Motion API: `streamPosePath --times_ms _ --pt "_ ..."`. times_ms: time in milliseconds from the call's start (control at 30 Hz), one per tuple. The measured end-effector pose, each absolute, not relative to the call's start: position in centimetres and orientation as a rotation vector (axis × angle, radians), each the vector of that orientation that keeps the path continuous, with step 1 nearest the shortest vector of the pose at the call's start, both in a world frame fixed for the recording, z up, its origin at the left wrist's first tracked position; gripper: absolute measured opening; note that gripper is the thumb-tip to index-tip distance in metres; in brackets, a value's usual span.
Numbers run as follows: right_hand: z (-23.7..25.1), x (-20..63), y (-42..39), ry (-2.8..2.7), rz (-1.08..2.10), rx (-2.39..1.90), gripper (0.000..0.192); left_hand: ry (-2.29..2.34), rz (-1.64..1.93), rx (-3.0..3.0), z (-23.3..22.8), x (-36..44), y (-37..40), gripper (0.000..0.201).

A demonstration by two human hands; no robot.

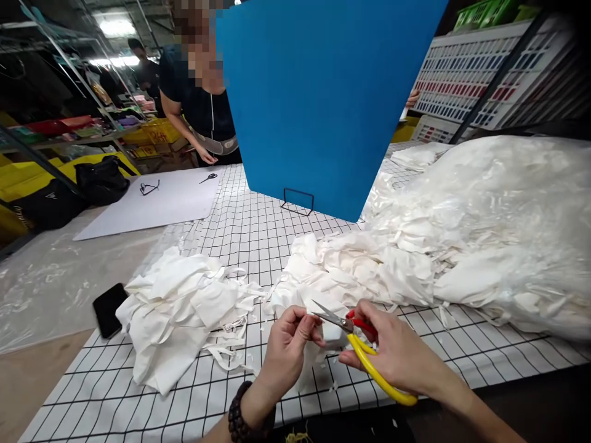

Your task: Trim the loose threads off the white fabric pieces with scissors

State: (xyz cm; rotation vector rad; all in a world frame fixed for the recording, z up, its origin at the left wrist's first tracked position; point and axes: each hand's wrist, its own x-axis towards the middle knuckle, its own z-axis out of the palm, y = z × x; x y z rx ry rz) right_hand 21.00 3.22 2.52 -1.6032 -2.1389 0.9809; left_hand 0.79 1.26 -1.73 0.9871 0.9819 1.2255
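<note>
In my right hand [388, 344] are scissors [376, 369] with one yellow and one red handle, their blades pointing left and slightly apart. My left hand [293, 338] pinches a white fabric piece [309, 363] close to the blade tips; the piece hangs below the fingers, partly hidden and blurred. Just beyond both hands lies a heap of white fabric pieces [355, 264]. Another pile of white cloth [184, 307], with thin strips at its edge, rests to the left on the grid-patterned tablecloth [152, 412].
A blue board [318, 104] stands upright on the table behind a wire stand [298, 202]. Clear plastic bags of white pieces [508, 209] bulge at right. A black phone [109, 311] lies at left. Across the table stands a person [198, 111]; small black scissors [210, 178] lie nearby.
</note>
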Motion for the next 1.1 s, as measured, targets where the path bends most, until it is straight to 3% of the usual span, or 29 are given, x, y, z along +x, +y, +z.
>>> streamPosePath --times_ms 600,1100 --pt "2.2 19.7 2.9 -2.212 0.875 -1.555 0.035 1.065 1.164 1.25 -1.5 0.1 0.7 0.016" --pt "2.5 19.7 2.7 -2.222 0.988 -1.59 0.035 0.984 1.137 1.25 -1.5 -0.1 0.6 0.016"
